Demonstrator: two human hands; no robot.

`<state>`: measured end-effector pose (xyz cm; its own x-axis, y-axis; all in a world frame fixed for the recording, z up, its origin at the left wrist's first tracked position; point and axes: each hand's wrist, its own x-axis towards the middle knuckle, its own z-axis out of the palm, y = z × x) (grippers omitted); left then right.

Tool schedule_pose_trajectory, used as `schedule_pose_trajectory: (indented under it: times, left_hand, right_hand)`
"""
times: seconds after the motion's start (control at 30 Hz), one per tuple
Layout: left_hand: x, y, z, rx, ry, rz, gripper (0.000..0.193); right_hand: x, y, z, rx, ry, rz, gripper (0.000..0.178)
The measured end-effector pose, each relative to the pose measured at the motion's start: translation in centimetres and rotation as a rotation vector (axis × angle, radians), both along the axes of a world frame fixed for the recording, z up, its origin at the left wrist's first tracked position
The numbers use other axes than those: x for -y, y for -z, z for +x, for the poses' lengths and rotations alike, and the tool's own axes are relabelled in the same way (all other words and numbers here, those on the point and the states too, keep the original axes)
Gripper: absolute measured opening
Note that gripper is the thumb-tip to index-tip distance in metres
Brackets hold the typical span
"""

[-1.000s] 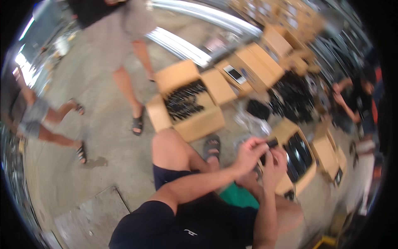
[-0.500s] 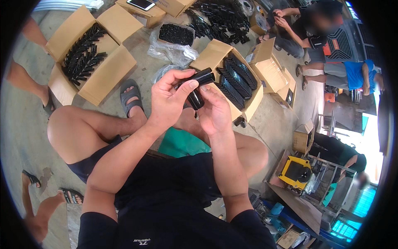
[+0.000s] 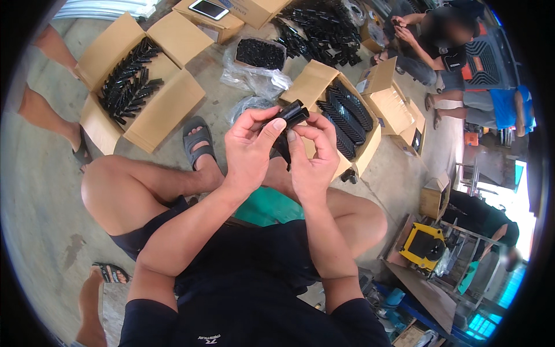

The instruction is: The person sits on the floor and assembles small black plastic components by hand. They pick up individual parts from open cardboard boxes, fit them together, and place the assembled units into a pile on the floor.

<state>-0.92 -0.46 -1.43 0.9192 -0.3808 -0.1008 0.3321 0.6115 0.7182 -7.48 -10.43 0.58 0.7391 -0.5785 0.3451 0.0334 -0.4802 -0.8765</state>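
In front of me, above my crossed legs, both hands hold a glossy black tubular part point(image 3: 296, 115). One arm of it points up to the right with a slotted end; another arm hangs down between my hands, partly hidden. My left hand point(image 3: 250, 151) grips the upper arm, thumb on top and fingers behind. My right hand point(image 3: 316, 165) is closed on the same part, its fingers curled near the slotted end and its thumb against the junction. Just beyond my right hand, an open cardboard box point(image 3: 312, 85) holds neat rows of similar black parts point(image 3: 348, 115).
At the left stands another open cardboard box point(image 3: 165, 118) with stacked black parts point(image 3: 130, 81). A plastic bag point(image 3: 251, 81) surrounds many small black pieces, and a pile of black parts point(image 3: 324, 32) lies behind. A phone point(image 3: 209, 8) rests on a carton. Other people sit and stand around.
My right hand's fingers have curled up around the part near its slotted end; before, they were lower and more extended. The whole view has shifted slightly, moving the surroundings to the right.
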Motion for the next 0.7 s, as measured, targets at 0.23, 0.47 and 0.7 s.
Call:
schedule_pose_trajectory:
  times: [0.23, 0.47, 0.7]
  left_hand:
    - [-0.4, -0.3, -0.4, -0.017, 0.014, -0.029, 0.022]
    - [0.1, -0.1, -1.0, 0.238, -0.064, 0.057, 0.024]
    - [-0.3, -0.3, 0.2, 0.126, 0.040, 0.011, 0.024]
  right_hand:
    - [0.0, -0.3, -0.3, 0.020, -0.026, 0.027, 0.008]
    - [0.5, 0.2, -0.9, 0.018, -0.181, 0.935, 0.016]
    - [2.4, -0.8, -1.4, -0.065, -0.181, 0.916, 0.014]
